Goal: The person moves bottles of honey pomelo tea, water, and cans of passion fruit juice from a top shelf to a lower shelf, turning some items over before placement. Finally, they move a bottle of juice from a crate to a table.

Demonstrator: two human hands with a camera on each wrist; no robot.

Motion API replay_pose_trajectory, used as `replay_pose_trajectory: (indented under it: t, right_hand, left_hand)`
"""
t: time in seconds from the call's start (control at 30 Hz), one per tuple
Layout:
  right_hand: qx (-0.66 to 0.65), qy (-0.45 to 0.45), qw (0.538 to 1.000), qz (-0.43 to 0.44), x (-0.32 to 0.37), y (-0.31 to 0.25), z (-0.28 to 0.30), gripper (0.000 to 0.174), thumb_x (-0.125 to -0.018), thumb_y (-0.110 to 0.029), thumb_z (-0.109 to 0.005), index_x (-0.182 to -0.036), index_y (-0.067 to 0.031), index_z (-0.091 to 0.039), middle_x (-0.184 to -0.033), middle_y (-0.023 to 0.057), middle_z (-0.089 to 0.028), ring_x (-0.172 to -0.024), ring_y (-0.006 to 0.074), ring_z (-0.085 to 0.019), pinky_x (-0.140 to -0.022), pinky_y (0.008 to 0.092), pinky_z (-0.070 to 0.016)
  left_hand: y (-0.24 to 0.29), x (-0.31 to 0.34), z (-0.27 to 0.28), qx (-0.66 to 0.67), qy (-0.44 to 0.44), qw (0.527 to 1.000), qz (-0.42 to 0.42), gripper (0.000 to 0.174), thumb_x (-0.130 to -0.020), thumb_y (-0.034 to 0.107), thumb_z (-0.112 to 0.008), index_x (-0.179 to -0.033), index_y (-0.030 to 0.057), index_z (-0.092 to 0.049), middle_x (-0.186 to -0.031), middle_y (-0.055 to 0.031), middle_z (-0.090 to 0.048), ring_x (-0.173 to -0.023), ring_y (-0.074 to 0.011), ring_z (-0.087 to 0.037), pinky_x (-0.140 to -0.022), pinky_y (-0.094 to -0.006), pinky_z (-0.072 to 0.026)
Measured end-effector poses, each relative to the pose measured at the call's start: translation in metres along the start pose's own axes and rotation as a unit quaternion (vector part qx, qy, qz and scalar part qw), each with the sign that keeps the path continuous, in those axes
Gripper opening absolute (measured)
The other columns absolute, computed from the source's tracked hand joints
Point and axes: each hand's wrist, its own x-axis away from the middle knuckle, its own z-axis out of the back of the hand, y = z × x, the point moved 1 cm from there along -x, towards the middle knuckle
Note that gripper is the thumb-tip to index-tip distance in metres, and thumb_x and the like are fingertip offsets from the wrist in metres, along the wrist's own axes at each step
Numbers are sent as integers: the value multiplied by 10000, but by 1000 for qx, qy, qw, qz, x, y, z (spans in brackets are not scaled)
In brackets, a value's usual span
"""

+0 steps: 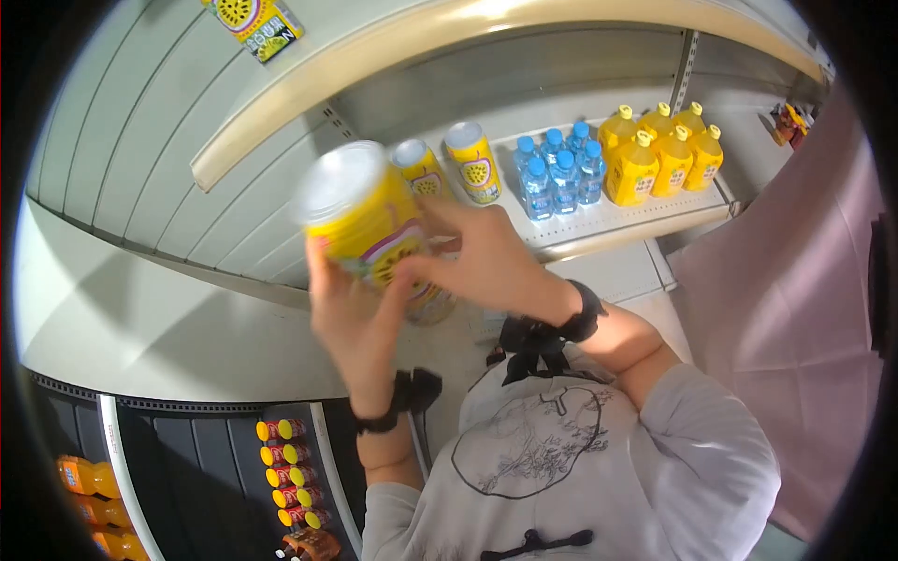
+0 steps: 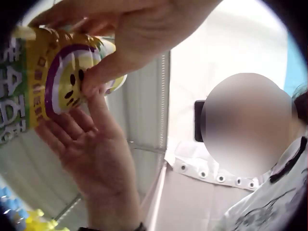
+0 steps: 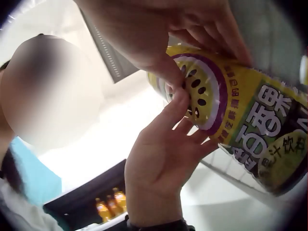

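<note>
A yellow drink can [image 1: 374, 224] with a silver lid and a passion-fruit picture is held up in front of the shelf, slightly tilted. My left hand [image 1: 351, 318] grips its near left side, and my right hand [image 1: 491, 257] grips the other side. In the left wrist view, both thumbs meet over the fruit picture on the can [image 2: 33, 82], with fingers wrapped behind it. The right wrist view shows large white lettering on the can [image 3: 260, 125], beside the fruit picture. Two matching cans [image 1: 474, 168] stand on the shelf just behind it.
The white shelf [image 1: 617, 224] also bears several blue-capped water bottles [image 1: 563, 178] and several yellow bottles [image 1: 645, 168]. An upper shelf edge [image 1: 421, 56] curves overhead, with a yellow pack [image 1: 253, 23] above. Lower left, dark shelving holds orange bottles [image 1: 89, 477] and yellow-capped bottles [image 1: 288, 475].
</note>
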Motion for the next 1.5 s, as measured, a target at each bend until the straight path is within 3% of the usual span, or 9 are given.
replay_pose_trajectory:
  t: [0.37, 0.47, 0.67, 0.83, 0.93, 1.03, 1.13, 1.33, 1.5]
  right_hand:
    - [101, 40, 983, -150, 44, 162, 15, 538, -690, -101, -697, -1153, 44, -464, -1019, 169, -597, -962, 215, -584, -833, 318, -467]
    - [90, 80, 984, -131, 52, 202, 15, 526, -665, -197, -706, -1102, 18, -507, -929, 212, -607, -892, 327, -594, -758, 354, -462]
    - [89, 136, 981, -105, 36, 225, 12, 550, -682, -141, -677, -1165, 11, -462, -998, 237, -575, -962, 343, -558, -799, 354, -440]
    - [115, 152, 974, -126, 23, 246, 15, 546, -692, -123, -655, -1182, 7, -450, -1001, 248, -566, -973, 362, -542, -818, 369, -429]
    - [146, 133, 973, -122, 16, 259, 16, 595, -731, -46, -633, -1253, 37, -360, -1084, 210, -556, -1016, 245, -553, -861, 333, -450]
    - [159, 129, 970, -131, 8, 266, 19, 597, -735, -43, -626, -1260, 34, -352, -1083, 212, -556, -1005, 248, -559, -853, 333, -455]
    - [128, 172, 970, -111, 2, 269, 19, 562, -692, -112, -645, -1201, 1, -434, -1009, 246, -565, -979, 370, -539, -828, 373, -432]
    - [131, 169, 970, -117, -7, 286, 25, 580, -691, -129, -652, -1210, 0, -427, -997, 245, -570, -958, 369, -551, -811, 375, -445]
    - [153, 129, 966, -163, -13, 285, 30, 589, -751, -34, -616, -1267, 35, -341, -1114, 212, -537, -1042, 247, -533, -865, 343, -452]
  left_hand:
    - [-185, 29, -60, -38, -140, 986, 83, 778, -645, 53, -724, -1291, -8, -296, -1189, -149, -478, -1069, -215, -504, -890, -332, -424]
    - [-215, 30, -69, -17, -168, 981, 90, 800, -634, 76, -732, -1292, 7, -282, -1236, -148, -423, -1127, -231, -452, -908, -327, -410]
    - [-257, 10, -84, -39, -164, 983, 71, 787, -616, 33, -729, -1265, 15, -284, -1246, -145, -393, -1152, -263, -402, -966, -363, -337]
    - [-255, -10, -93, -33, -182, 977, 109, 801, -611, 32, -739, -1254, 12, -261, -1280, -192, -366, -1202, -286, -369, -946, -363, -358]
    - [-273, -15, -99, -41, -176, 980, 83, 803, -617, 37, -739, -1251, 5, -247, -1264, -224, -392, -1190, -301, -394, -917, -366, -389]
    - [-286, -20, -104, -46, -167, 982, 68, 792, -621, 41, -737, -1245, 3, -250, -1226, -235, -436, -1151, -309, -440, -893, -374, -409]
    - [-288, -27, -108, -58, -164, 982, 69, 785, -625, 47, -736, -1243, 7, -255, -1207, -237, -455, -1140, -309, -453, -881, -383, -419]
    - [-290, -37, -113, -39, -166, 982, 84, 787, -625, 22, -730, -1248, 6, -249, -1236, -241, -422, -1154, -301, -438, -912, -391, -406]
    - [-297, -42, -116, -23, -179, 980, 86, 791, -635, 4, -719, -1260, 6, -234, -1245, -234, -409, -1166, -297, -425, -932, -395, -392]
